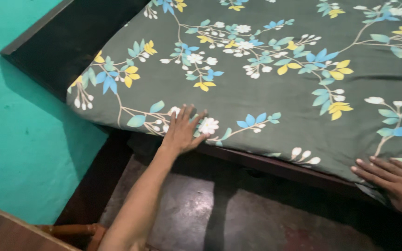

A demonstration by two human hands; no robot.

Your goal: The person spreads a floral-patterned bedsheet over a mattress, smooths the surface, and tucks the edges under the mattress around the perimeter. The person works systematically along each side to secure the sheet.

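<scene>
The left hand (182, 130) lies flat, palm down, with its fingers (188, 114) spread and straight, its grip released and closed on nothing. It presses on the dark green cotton bedsheet printed with blue, yellow and white flowers and pale branches (257, 88), right at the near edge of that bedsheet, where the cloth rounds over the side of the mattress. The fingertips touch a white printed flower. The bare left forearm runs down and away from the bedsheet toward the bottom of the view.

The right hand (394, 181) rests on the same bedsheet further along its near edge, well apart from the left hand. It too is flat and palm down, its fingers (373, 169) stretched out and pointing along the edge, its grip likewise released with no cloth pinched. The wrist leaves the view at the side.

The bedsheet covers the mattress smoothly, with a few shallow creases across its middle. Just below the bedsheet's near edge runs the dark brown wooden bed frame (275, 165), and the same dark wood rises as a board (66, 42) past the bedsheet's far corner. Below the frame lies a grey, worn concrete floor (187, 209). Beside the board stands a bright turquoise painted wall (19, 130). Farthest from the bedsheet, at the lower corner, shows a piece of reddish-brown wooden furniture (15, 232).
</scene>
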